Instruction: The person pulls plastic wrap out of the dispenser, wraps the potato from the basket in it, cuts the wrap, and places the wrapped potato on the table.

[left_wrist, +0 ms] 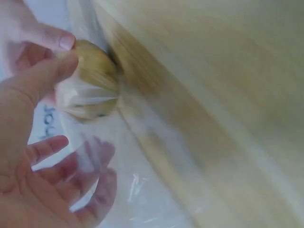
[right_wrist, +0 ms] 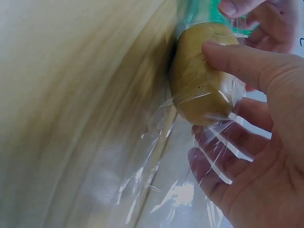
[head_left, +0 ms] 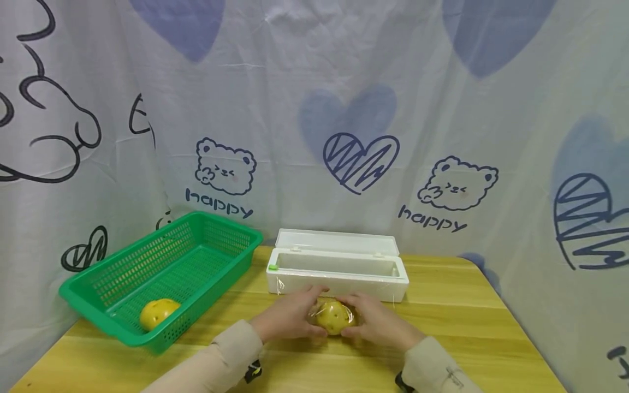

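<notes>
A yellow potato (head_left: 334,317) lies on the table between the two hands, with clear cling film (right_wrist: 178,194) stretched over it. From its left side my left hand (head_left: 291,316) grips it, thumb tip on the film-covered skin; the other fingers curl behind the film in the left wrist view. My right hand (head_left: 380,322) holds the opposite side. In the right wrist view its thumb (right_wrist: 232,57) presses on the potato and the fingers bend behind the film. Just beyond stands a white cling film box (head_left: 339,286), its lid raised.
On the left sits a green basket (head_left: 221,292) with another potato (head_left: 158,314) in its near end. A small green piece (head_left: 273,267) is on the box's left rim. The wooden table (head_left: 457,327) ends at a printed white curtain (head_left: 285,191) behind.
</notes>
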A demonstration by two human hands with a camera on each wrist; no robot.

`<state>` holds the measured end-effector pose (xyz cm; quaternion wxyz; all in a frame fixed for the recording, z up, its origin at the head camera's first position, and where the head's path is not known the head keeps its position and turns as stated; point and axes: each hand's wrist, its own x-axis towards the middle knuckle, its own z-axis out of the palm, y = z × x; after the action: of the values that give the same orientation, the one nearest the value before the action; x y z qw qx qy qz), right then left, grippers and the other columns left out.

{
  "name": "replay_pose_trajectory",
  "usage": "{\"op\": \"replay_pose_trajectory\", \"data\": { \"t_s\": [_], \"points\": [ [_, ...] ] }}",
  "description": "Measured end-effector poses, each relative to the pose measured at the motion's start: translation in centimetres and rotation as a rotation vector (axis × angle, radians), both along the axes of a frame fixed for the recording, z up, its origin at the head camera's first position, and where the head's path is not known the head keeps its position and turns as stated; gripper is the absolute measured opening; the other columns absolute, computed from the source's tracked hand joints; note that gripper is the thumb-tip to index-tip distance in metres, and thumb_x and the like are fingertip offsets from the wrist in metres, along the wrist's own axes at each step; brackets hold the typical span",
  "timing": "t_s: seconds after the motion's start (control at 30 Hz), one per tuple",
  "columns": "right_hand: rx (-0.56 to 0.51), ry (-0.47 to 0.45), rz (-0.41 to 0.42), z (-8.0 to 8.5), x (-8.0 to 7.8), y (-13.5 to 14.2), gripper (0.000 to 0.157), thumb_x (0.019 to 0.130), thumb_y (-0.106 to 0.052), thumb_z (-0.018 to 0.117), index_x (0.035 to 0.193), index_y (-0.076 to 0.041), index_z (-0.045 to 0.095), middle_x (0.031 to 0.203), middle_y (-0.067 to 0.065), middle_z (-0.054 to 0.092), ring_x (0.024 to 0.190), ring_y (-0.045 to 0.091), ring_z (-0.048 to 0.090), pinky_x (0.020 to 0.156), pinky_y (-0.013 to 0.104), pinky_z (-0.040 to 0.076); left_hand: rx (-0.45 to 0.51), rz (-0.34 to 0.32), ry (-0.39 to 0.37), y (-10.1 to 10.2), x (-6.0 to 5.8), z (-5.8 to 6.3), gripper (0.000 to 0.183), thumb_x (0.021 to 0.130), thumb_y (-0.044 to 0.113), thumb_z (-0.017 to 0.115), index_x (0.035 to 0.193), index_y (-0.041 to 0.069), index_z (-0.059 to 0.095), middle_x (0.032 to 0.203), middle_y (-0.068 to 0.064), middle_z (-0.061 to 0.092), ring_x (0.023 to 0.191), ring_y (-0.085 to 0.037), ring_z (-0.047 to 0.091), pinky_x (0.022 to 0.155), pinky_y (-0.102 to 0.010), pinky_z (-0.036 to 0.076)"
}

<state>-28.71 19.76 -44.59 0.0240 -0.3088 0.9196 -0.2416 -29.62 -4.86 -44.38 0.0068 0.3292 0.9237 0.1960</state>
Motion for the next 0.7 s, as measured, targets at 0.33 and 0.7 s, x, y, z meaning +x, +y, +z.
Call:
{"op": "replay_pose_trajectory", "data": {
  "t_s": [0.33,0.7],
  "points": [
    [0.104,0.121,-0.061,0.1,0.2,-0.5,0.068,0.081,-0.034,0.095,0.139,-0.009,0.072,0.115,0.002,0.059,0.111,0.021,0.051,0.097,0.045,0.046,-0.254,0.005,0.360,1.0,2.5,0.6,0.047,0.093,0.043,0.084,0.132,0.021,0.070,0.119,0.004,0.070,0.108,-0.017,0.065,0.081,-0.035,0.053],
    [-0.034,0.066,-0.061,0.5,-0.6,-0.1,0.065,0.081,-0.028,0.095,0.135,-0.006,0.067,0.117,0.004,0.073,0.107,0.023,0.070,0.098,0.047,0.059,-0.115,-0.037,0.380,0.8,1.2,0.0,0.053,0.086,0.030,0.090,0.130,0.008,0.070,0.113,-0.003,0.074,0.099,-0.018,0.071,0.083,-0.035,0.062]
  ]
}}
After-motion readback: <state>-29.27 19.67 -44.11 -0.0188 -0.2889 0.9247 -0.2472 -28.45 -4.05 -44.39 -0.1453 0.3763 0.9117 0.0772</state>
